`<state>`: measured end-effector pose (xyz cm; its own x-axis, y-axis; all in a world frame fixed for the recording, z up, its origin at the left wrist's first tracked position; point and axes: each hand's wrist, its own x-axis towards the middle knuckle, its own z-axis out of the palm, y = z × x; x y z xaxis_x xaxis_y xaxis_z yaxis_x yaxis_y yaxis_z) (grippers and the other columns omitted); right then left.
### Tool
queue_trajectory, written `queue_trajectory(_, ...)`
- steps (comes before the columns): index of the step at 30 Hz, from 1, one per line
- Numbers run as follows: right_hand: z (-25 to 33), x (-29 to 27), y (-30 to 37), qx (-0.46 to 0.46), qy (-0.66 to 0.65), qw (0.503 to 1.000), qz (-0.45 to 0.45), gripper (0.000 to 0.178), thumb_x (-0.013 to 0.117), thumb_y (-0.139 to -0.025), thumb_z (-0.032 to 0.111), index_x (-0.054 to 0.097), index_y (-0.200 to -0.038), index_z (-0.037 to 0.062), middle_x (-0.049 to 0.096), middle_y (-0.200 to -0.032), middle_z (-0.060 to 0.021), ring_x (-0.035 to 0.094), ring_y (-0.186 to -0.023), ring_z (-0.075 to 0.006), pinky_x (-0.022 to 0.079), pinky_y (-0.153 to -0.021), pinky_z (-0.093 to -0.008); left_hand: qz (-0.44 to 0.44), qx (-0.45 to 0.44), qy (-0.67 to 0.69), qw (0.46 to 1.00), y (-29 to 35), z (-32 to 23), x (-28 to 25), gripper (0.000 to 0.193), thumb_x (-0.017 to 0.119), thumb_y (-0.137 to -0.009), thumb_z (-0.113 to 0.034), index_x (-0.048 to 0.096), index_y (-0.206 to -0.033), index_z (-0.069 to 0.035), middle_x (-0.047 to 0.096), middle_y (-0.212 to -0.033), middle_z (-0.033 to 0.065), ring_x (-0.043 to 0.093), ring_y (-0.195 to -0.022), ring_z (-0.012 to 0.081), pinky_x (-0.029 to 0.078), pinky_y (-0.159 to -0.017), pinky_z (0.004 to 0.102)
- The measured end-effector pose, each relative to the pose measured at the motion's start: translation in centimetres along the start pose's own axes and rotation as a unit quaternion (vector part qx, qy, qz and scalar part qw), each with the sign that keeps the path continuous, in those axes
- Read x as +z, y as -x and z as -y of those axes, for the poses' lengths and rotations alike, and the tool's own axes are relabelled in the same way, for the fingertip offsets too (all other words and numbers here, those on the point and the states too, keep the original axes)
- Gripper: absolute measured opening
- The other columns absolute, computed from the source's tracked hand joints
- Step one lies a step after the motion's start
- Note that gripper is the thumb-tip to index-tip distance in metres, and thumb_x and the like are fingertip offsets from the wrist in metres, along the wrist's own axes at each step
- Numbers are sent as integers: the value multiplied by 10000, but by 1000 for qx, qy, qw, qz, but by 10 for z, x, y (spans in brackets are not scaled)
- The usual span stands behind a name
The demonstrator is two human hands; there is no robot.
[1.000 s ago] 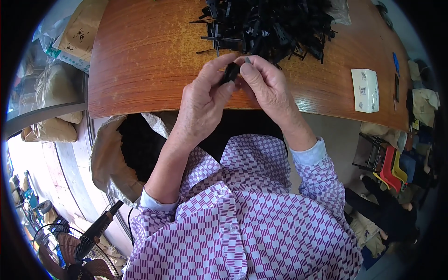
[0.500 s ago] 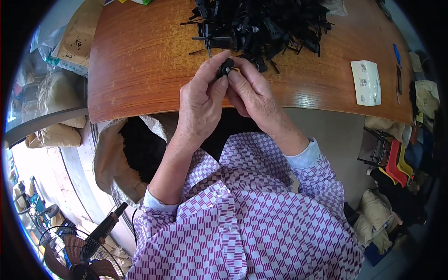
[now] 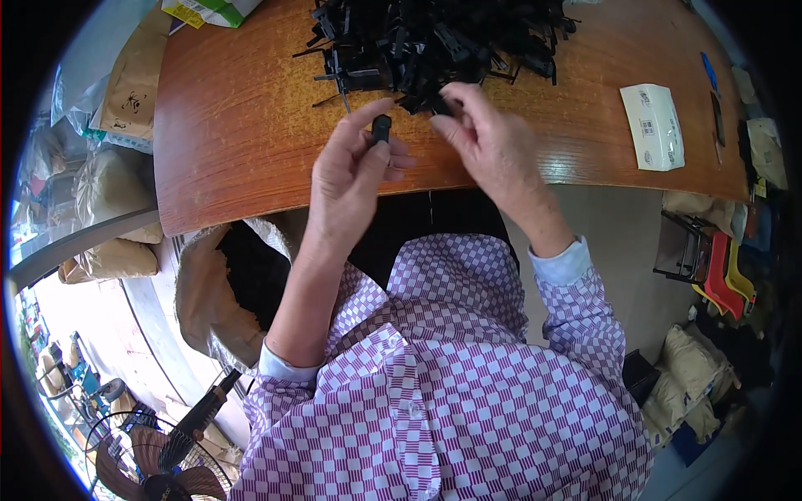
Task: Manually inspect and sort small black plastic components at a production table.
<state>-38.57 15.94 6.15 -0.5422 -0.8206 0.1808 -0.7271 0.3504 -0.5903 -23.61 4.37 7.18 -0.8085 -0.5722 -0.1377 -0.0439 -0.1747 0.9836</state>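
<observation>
Between the thumb and index finger of my left hand [image 3: 347,171] is a small black plastic part [image 3: 381,128], held upright just above the near half of the table. My right hand [image 3: 497,142] has moved to the near edge of a heap of black plastic pieces [image 3: 443,46]. Its thumb and index finger close around a dark piece [image 3: 439,104] there, slightly blurred, its exact shape unclear. Thin strips and arms stick out of the heap toward my left hand.
The brown wooden table [image 3: 242,150] has a worn top. A white printed packet [image 3: 653,127] lies at its right. Below the left edge stands an open sack [image 3: 196,288] with black contents. A fan [image 3: 159,468] is at lower left, red and yellow chairs [image 3: 720,275] at right.
My hands, together at the small black part before, are now apart. The left keeps the part; the right has gone away and forward to the heap. The view has shifted slightly.
</observation>
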Motion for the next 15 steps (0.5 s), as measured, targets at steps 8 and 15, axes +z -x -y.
queue_trajectory(8, -27, -3, -6, -33, 37, 996, -77, 116, 629, -866, 149, 583, -868, 43, 641, -706, -36, 596, -529, -147, 438, -460, -278, -23, -136, 239, 961, 2, 10, 2, 191, 446, -983, -264, 519, -980, -88, 584, -848, 47, 610, -728, 122, 503, -634, 240)
queue_trajectory(15, -6, -6, 3, 66, -319, 945, 22, 179, 595, -910, 184, 581, -792, 50, 413, -607, 82, 349, -514, -15, 283, -427, -184, -101, 141, -299, 938, -1, 0, 13, 391, 662, -798, -49, 461, -1134, -47, 563, -956, 99, 585, -620, 164, 483, -526, 292)
